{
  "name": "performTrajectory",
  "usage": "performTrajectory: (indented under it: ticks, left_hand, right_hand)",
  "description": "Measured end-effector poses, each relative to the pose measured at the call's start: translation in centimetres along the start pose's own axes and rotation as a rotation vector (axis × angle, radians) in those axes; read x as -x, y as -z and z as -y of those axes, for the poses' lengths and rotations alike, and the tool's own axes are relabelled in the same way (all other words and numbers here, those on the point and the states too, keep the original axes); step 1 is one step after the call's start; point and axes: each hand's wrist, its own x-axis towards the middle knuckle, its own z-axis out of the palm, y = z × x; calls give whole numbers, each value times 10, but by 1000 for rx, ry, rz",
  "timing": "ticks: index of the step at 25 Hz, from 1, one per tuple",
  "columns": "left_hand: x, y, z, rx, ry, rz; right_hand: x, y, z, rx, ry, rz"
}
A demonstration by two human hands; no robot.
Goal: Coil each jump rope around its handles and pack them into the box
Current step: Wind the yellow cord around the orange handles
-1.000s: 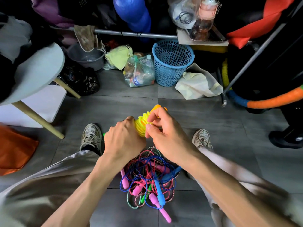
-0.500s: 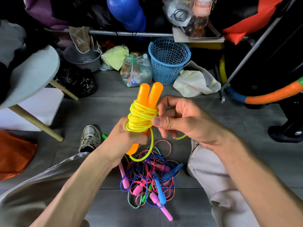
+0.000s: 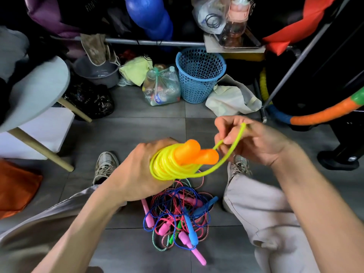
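Tilted toward the camera since half a second earlier, the handles (image 3: 194,154) were gripped with the coil (image 3: 167,168) by the left hand (image 3: 141,170), while the last loop (image 3: 232,148) was pinched and drawn out by the right hand (image 3: 254,142), above tangled ropes (image 3: 177,217) on the floor (image 3: 137,127), so tucking likely remained.

A rope pile (image 3: 177,219) lies on the floor (image 3: 137,123) between both shoes, basket (image 3: 200,75) behind.
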Motion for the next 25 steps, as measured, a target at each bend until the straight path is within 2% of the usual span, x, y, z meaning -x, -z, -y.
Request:
performTrajectory:
  ticks: [3,6,9,12,15,18,20,22,23,25]
  left_hand:
    - [-1,-2,8,-201,-93,61]
    - [-1,-10,14,-406,-187,173]
    - [5,-17,16,-510,-236,247]
    - [7,-21,17,-538,-251,261]
    - [5,-21,21,-567,-246,233]
    - [5,-20,25,-583,-229,176]
    - [2,-15,28,-536,-214,81]
    - [0,-12,31,-422,-155,-34]
    - [0,-13,32,-329,-80,-95]
    - [1,-23,30,0,218,-176]
  right_hand:
    - [-19,-9,-14,21,-209,-205]
    - [-33,-16,-25,103,-374,-296]
    - [-35,-21,-27,164,-398,-298]
    - [-37,-26,-30,108,-367,-331]
    - [-40,-28,-35,41,-316,-418]
    - [-39,-27,-34,-91,-346,-447]
    - [-36,-27,-29,-269,-378,-438]
    - [-32,-28,-23,-501,-331,-457]
    - [-31,-27,-21,-617,-258,-467]
    - [-26,-26,-16,-800,-59,-474]
